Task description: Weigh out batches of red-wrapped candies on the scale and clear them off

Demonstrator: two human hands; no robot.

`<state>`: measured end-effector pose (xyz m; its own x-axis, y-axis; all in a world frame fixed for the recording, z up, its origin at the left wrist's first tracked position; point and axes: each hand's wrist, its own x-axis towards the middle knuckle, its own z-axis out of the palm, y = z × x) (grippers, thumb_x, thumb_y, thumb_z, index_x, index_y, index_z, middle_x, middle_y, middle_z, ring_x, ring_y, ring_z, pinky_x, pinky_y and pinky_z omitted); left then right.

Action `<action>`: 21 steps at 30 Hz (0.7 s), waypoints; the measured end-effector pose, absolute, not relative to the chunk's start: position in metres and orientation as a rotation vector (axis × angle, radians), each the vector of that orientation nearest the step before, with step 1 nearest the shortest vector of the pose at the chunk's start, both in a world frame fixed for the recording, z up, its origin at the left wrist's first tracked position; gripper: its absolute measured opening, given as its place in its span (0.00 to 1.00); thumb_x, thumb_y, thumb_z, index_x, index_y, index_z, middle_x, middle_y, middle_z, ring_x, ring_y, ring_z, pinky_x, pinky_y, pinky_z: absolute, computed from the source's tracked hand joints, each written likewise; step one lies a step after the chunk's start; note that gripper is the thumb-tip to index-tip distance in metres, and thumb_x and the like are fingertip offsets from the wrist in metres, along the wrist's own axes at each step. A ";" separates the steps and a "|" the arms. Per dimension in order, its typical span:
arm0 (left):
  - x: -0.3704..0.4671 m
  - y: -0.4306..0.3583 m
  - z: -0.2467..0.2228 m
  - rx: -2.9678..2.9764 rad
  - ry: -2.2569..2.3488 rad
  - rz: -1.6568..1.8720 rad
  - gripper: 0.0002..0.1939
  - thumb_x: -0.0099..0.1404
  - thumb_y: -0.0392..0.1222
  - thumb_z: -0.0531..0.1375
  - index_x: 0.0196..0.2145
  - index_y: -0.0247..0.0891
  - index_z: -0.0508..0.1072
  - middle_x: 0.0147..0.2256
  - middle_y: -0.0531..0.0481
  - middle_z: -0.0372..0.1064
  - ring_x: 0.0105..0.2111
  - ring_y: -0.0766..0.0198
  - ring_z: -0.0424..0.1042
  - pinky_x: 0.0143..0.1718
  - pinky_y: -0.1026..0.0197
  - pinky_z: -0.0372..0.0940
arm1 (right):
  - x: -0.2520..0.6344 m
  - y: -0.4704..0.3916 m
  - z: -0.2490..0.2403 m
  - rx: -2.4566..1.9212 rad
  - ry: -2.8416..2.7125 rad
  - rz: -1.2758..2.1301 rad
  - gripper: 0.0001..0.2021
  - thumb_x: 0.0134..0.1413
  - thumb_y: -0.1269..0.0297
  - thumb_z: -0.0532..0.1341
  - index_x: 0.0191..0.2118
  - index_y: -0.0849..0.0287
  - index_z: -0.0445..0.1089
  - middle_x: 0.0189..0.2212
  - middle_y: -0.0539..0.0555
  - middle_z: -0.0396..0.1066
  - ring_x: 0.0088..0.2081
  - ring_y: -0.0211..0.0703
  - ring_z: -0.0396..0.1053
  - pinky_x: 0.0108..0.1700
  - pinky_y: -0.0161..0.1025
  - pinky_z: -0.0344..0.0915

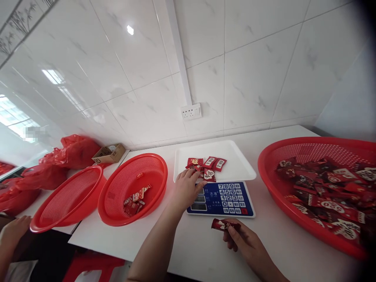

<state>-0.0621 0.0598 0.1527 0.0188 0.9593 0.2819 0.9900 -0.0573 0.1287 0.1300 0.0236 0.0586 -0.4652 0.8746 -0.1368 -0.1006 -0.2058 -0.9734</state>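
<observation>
Packet (219, 225) in right hand (245, 242): small, flat, dark red, shiny crinkled wrap, pale print near the middle, fine text too small to read. Long axis runs close to 9–3 o'clock, free end pointing to 9, held end at 3 under thumb and fingers. Sits at 6 o'clock from the blue keypad scale (220, 199), just off its near edge; can't tell if it touches the table (188, 250). Right forearm comes in from 5 o'clock, thumb on top, fingers curled beneath, pinched on the packet. Left hand (185, 188) is apart from the right, back up, forearm angled toward 1 o'clock, fingers bent over tray packets (219, 164), thumb out to 3 o'clock; tips partly hidden, can't tell if they grip. Those packets are red, some with white labels, bunched on the near side of the white tray (232, 154). From the scale: large red basket (311, 150) heaped with packets at 3 o'clock, smaller red basket (117, 176) with a few at 9. Another person's hand (13, 231) is farther out toward 8.
</observation>
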 end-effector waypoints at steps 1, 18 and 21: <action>-0.064 0.059 0.152 -2.162 -2.081 -0.448 0.18 0.67 0.50 0.51 0.51 0.42 0.66 0.51 0.46 0.65 0.52 0.53 0.61 0.51 0.50 0.60 | 0.130 0.024 0.058 -0.961 -1.340 1.758 0.24 0.46 0.40 0.57 0.35 0.60 0.69 0.20 0.50 0.68 0.21 0.37 0.64 0.24 0.36 0.59; -0.093 0.056 0.150 -2.044 -2.126 -0.545 0.16 0.66 0.41 0.54 0.51 0.39 0.65 0.54 0.43 0.61 0.55 0.53 0.58 0.54 0.52 0.57 | 0.133 0.028 0.047 -0.951 -1.521 1.718 0.24 0.50 0.42 0.55 0.39 0.60 0.68 0.23 0.51 0.69 0.23 0.39 0.67 0.25 0.37 0.63; -0.094 0.064 0.151 -2.046 -2.186 -0.555 0.14 0.65 0.38 0.54 0.49 0.40 0.67 0.51 0.45 0.64 0.51 0.54 0.62 0.50 0.54 0.60 | 0.132 0.026 0.053 -0.976 -1.495 1.679 0.23 0.50 0.42 0.55 0.37 0.60 0.68 0.22 0.51 0.69 0.23 0.38 0.66 0.25 0.37 0.63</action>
